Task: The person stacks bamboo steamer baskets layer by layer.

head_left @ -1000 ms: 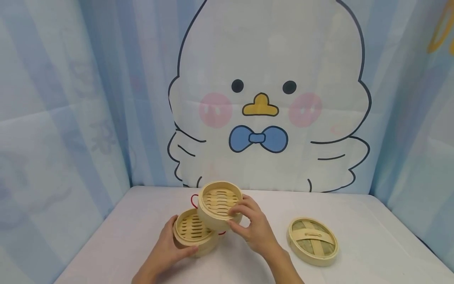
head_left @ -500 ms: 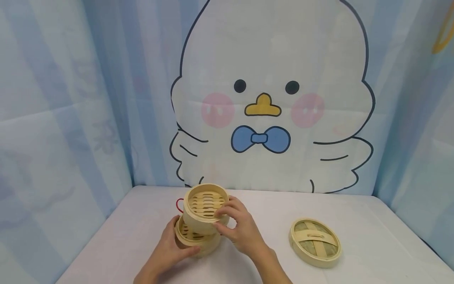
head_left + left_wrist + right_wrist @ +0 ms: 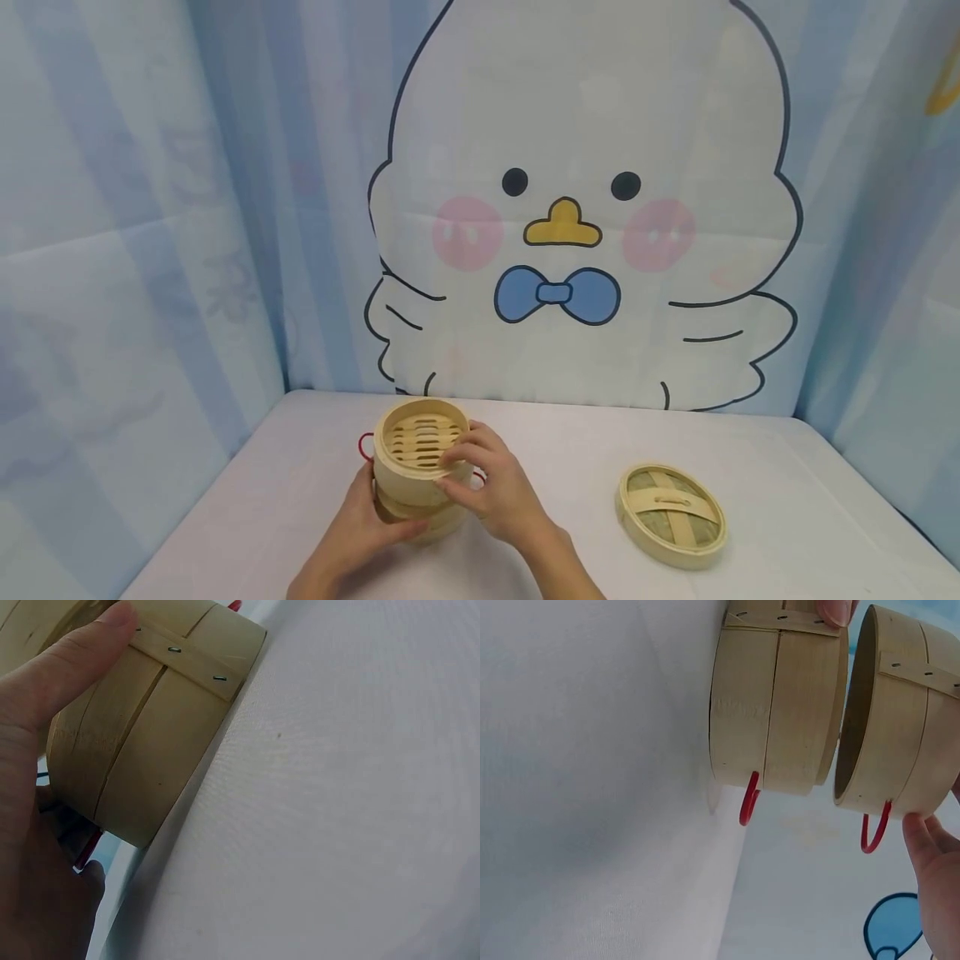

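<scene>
In the head view my right hand [image 3: 498,492] pinches the near right rim of a small bamboo steamer basket [image 3: 405,483] with a slatted bottom and red loop handles. It hangs right above a second, similar steamer basket [image 3: 452,522], whose top it mostly hides. My left hand [image 3: 352,533] grips that lower basket from the left, thumb across its front. The lower basket [image 3: 780,712] stands on the table in the right wrist view; the upper basket [image 3: 900,727] sits slightly tilted over it, with a narrow wedge-shaped gap between them. The left wrist view shows my thumb pressed against the lower basket [image 3: 172,720].
A round bamboo steamer lid [image 3: 675,518] with a woven strap handle lies on the white-covered table [image 3: 570,467] to the right. A curtain [image 3: 127,250] with a cartoon bird print encloses the back and sides.
My right hand has carried the upper basket left and down, from beside and above the lower basket to over it. My left hand keeps its hold, and the lid stays put.
</scene>
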The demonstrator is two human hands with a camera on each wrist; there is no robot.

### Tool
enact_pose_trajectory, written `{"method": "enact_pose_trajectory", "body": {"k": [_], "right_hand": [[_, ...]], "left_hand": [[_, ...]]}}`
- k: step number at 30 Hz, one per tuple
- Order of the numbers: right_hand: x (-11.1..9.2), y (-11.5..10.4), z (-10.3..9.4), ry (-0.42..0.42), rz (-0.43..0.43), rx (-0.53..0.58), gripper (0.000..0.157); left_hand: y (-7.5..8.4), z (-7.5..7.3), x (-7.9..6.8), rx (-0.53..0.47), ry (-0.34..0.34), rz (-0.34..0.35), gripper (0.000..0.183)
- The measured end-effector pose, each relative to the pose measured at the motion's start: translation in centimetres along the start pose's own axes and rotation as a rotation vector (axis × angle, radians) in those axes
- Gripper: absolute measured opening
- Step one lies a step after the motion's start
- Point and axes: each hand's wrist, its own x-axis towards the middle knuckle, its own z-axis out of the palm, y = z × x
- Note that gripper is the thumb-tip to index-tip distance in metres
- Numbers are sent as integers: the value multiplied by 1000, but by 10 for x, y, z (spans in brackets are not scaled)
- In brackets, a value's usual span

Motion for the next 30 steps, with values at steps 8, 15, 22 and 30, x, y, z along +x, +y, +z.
{"method": "enact_pose_trajectory", "body": {"k": [8, 15, 22, 30], "right_hand": [[-1, -1, 5, -29, 29, 25, 22], [-4, 0, 6, -28, 41, -5, 22], [-6, 4, 10, -27, 29, -30, 21], [-7, -1, 16, 16, 24, -111, 24]], "left_hand": [[-1, 0, 1, -88, 5, 29, 113], [2, 0, -1, -78, 4, -8, 116], [3, -1, -1, -91, -5, 10, 116], [2, -1, -1, -38, -4, -36, 117]]}}
